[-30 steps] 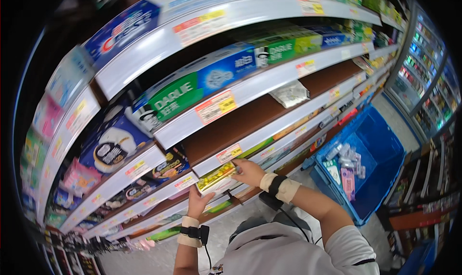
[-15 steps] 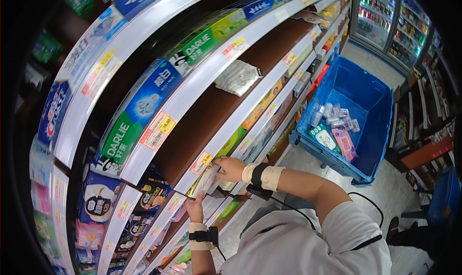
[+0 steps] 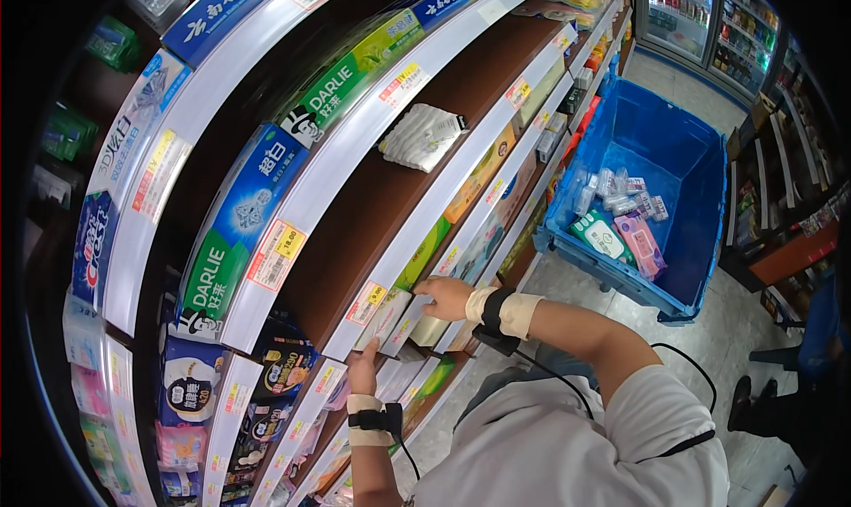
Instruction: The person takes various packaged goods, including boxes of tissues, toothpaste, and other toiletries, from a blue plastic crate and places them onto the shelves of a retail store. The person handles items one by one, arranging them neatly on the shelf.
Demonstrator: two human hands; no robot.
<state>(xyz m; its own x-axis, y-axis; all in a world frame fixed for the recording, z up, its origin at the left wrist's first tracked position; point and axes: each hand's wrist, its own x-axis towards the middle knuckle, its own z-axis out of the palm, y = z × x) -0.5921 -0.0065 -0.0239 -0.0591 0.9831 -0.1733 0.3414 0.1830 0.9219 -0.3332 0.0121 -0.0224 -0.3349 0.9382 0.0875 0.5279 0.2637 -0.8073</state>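
Note:
A white flat package (image 3: 386,317) lies in the shelf compartment behind a price strip, between my two hands. My left hand (image 3: 363,370) is at its near end, a stretched finger touching the package; its other fingers are partly hidden. My right hand (image 3: 446,299) reaches over the shelf edge beside the package's far end. Its fingers are apart and point left, and I see nothing held in them. A yellow-green pack (image 3: 427,252) sits just beyond my right hand in the same row. Both wrists wear beige bands with black straps and cables.
A crumpled white packet (image 3: 424,137) lies on the brown shelf above. Toothpaste boxes (image 3: 266,188) fill the upper left tiers. A blue crate (image 3: 567,261) on the floor at right holds wipes packs and several small clear packages. A person's dark shoes (image 3: 743,405) show at far right.
The white package has gone from tilted at the shelf edge to flat inside the compartment. My right hand has moved off it, slightly right; my left hand stays at its near end.

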